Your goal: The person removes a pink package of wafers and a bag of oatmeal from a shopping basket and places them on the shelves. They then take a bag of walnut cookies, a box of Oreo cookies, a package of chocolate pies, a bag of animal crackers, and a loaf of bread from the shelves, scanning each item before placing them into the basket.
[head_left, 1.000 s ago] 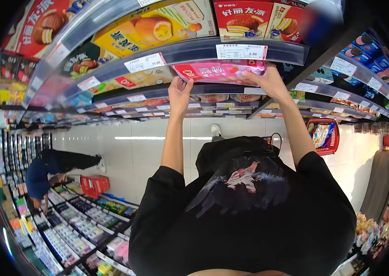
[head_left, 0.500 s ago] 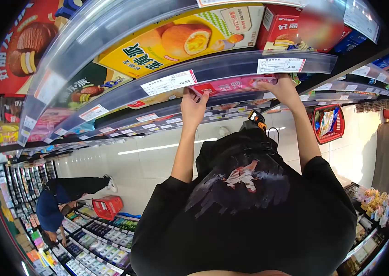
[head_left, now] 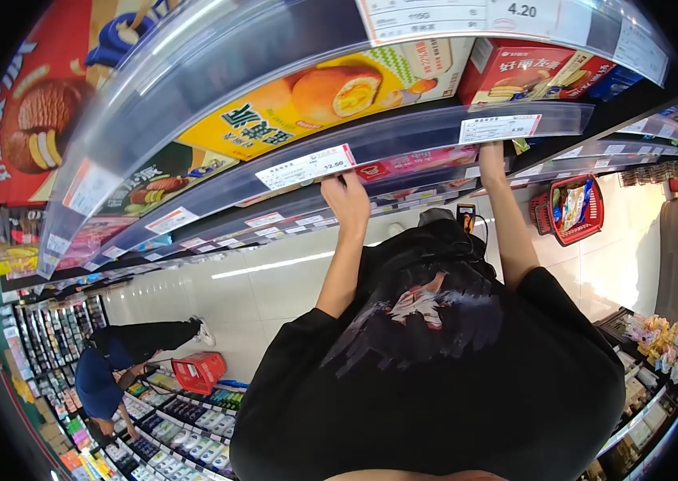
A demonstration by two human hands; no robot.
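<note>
A pink snack box (head_left: 423, 164) lies on the shelf level beneath the clear price rail (head_left: 403, 128). At its left end is my left hand (head_left: 345, 200), fingers bent up behind the rail under the 12.50 price tag (head_left: 304, 167). My right hand (head_left: 492, 163) reaches in at the box's right end, below the 4.50 price tag (head_left: 500, 128). The rail and tag hide its fingers, so I cannot tell its grip. On the level above stand a yellow egg-yolk pie box (head_left: 315, 96) and a red pie box (head_left: 515, 72).
More snack boxes, including a large red one (head_left: 34, 112), fill the shelf to the left. A red shopping basket (head_left: 575, 212) with packets stands on the floor at right. A person in blue (head_left: 102, 381) bends over the opposite shelves beside another red basket (head_left: 199, 373).
The pink box sits farther back under the rail. My right hand has gone deeper behind the rail, and my left thumb no longer shows on the box front. The view has shifted slightly.
</note>
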